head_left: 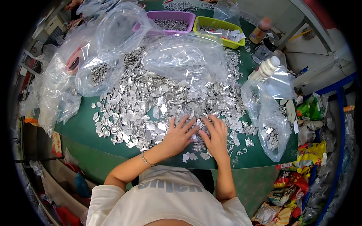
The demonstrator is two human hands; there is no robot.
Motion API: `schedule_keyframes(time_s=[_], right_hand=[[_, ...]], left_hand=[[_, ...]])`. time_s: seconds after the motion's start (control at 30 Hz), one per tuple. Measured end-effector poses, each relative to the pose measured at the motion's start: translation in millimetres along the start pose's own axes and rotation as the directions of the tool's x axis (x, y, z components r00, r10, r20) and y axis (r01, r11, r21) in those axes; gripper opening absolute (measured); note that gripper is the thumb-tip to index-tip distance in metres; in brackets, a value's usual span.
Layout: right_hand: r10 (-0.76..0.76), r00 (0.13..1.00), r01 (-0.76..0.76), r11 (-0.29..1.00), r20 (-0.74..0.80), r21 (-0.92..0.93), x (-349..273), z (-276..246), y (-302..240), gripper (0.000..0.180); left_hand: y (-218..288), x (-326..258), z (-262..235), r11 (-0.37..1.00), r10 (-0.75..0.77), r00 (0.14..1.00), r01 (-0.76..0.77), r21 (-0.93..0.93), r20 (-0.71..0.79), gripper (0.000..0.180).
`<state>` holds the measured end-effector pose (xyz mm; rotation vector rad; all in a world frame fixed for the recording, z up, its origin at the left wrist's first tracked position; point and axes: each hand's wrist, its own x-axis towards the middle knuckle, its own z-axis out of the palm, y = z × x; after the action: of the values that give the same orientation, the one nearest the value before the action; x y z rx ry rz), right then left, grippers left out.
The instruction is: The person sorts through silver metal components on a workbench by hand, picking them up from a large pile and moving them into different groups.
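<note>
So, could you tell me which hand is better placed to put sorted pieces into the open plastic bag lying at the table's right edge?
The right hand, probably. It rests on the metal pieces on the side nearest that plastic bag, while the left hand lies farther from it and would have to cross over the right.

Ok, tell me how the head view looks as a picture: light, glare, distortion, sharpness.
Head view: even, bright light with little shadow; white glare on the clear plastic bags and the pile of silvery metal pieces; strong fisheye bending of the green table edge, with a black rim at the corners; the left hand and right hand look sharp, the rim clutter softer.
</note>
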<state>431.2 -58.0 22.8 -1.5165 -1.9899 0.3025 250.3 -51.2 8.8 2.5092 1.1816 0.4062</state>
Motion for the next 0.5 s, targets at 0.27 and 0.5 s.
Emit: schedule_keyframes(time_s=[0.27, 0.5], right_hand=[[-0.015, 0.989, 0.030, 0.994, 0.150, -0.101, -36.8, -18.9, 23.0, 0.031], [0.115, 0.992, -0.111, 0.992, -0.057, 0.067, -18.6, -22.6, 39.3, 0.023]], left_hand=[[1.6, -24.6, -4.3, 0.997, -0.036, 0.999, 0.035, -0.064, -0.002, 0.033], [4.0, -25.2, 0.6, 0.975, -0.156, 0.953, 0.106, -0.197, -0.259, 0.027]])
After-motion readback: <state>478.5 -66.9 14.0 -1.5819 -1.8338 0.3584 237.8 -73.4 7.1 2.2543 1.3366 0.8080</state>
